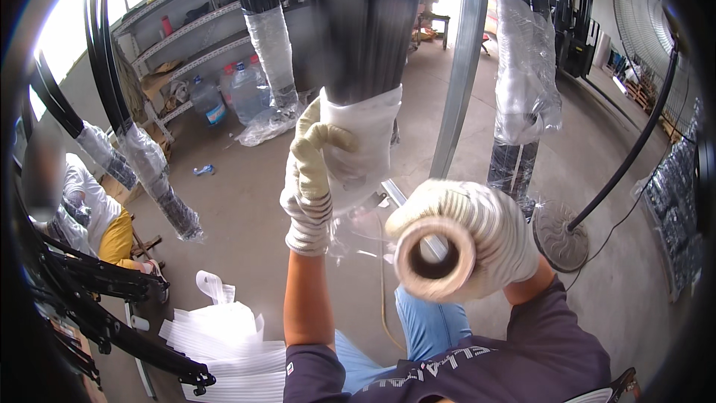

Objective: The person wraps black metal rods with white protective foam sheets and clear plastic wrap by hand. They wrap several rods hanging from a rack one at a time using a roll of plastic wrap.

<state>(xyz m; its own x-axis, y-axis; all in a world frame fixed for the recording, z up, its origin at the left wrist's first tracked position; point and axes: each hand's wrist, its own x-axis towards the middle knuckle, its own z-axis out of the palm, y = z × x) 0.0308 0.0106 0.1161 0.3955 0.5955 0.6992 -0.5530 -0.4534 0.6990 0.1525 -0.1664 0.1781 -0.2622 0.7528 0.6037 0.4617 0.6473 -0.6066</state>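
A bundle of long black bars (365,22) hangs in front of me, its lower end wrapped in a milky white sheet (365,127). My left hand (309,157), in a cream knitted glove, presses its curled fingers on the left side of this wrap and holds it against the bars. In my gloved right hand (477,231) is a film roll (436,260), its thick tan cardboard core facing me end-on. The roll is close to me, below and right of the bundle. Most of the roll's body is hidden by the hand.
Other film-wrapped bundles (522,67) hang to the right and left. A metal post (456,67) stands behind. White foam sheets (224,343) lie on the floor, lower left. A person (97,209) sits at the left. A fan's round base (561,235) stands right; water jugs (247,93) sit by shelves.
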